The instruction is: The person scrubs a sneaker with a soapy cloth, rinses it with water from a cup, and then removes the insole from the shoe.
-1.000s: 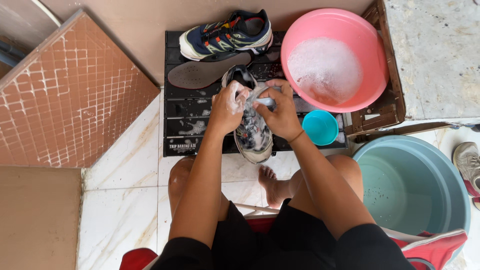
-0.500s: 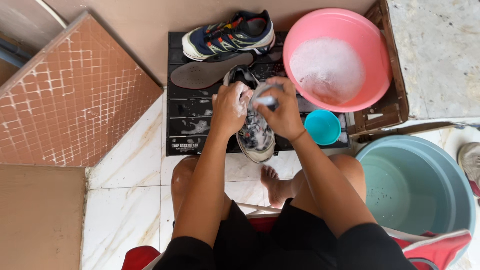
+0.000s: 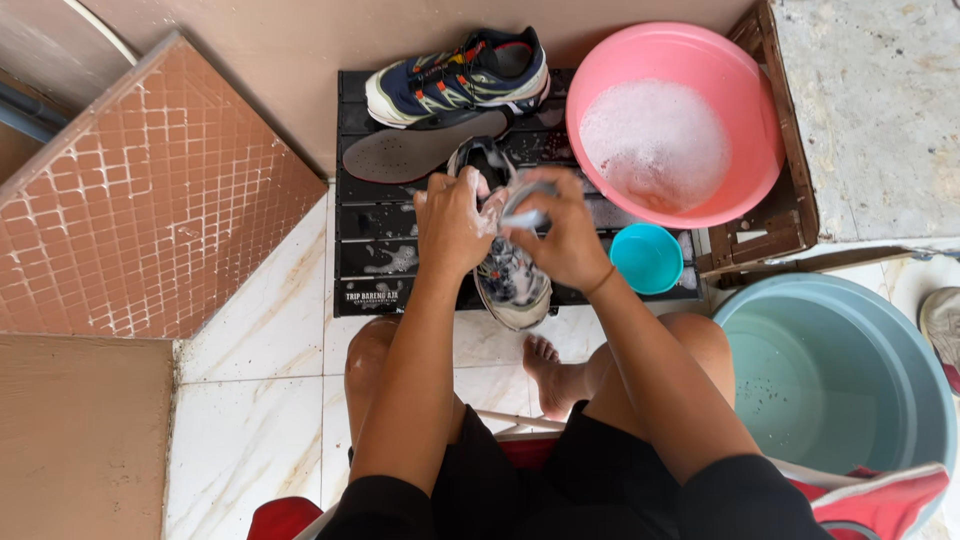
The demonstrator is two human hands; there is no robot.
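Both hands grip a soapy grey mesh sneaker [image 3: 512,285] above the black slatted plastic mat's [image 3: 385,255] front edge: left hand [image 3: 452,222] wraps its side, right hand [image 3: 562,235] clamps a brush on it. Pink foamy plastic basin [image 3: 735,120] sits near right; bare white floor tiles [image 3: 250,330] lie left.

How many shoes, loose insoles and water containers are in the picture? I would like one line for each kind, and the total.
Shoes: 3 (soapy one in both hands, one on the mat, one at the right edge)
Insoles: 1
Containers: 3 (pink basin, small cup, big tub)
Total: 7
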